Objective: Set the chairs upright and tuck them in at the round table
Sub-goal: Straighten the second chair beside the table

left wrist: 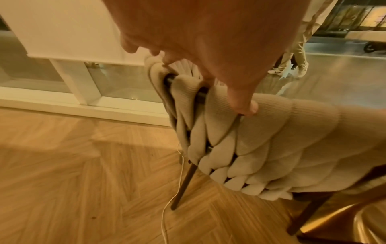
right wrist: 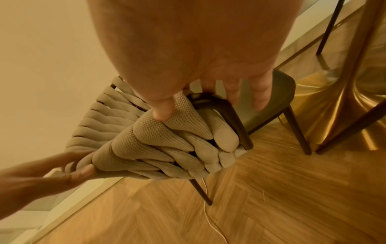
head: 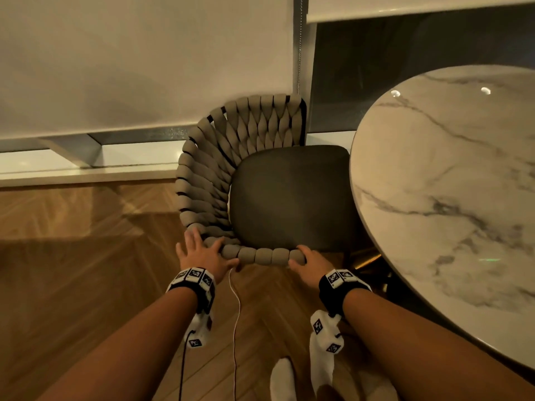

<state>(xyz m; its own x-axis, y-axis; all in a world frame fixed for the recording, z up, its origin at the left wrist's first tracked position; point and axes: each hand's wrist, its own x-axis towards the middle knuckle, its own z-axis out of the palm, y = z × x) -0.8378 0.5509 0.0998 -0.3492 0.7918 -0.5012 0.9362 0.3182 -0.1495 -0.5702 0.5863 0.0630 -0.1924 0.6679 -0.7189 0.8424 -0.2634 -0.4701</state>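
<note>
Chair (head: 289,195): one, upright, beside one table (head: 448,198); left hand (head: 202,253), right hand (head: 309,264) gripping.

The round worktop (head: 448,183) runs off the right and bottom edges of the head view and covers the front of the chair (head: 289,198) seat. The chair's legs are hidden beneath it there. In the left wrist view the left grip (left wrist: 208,41) is cut by the top edge, its fingertips vanish behind the woven back (left wrist: 250,140), and the floor (left wrist: 83,181) is smeared.
</note>
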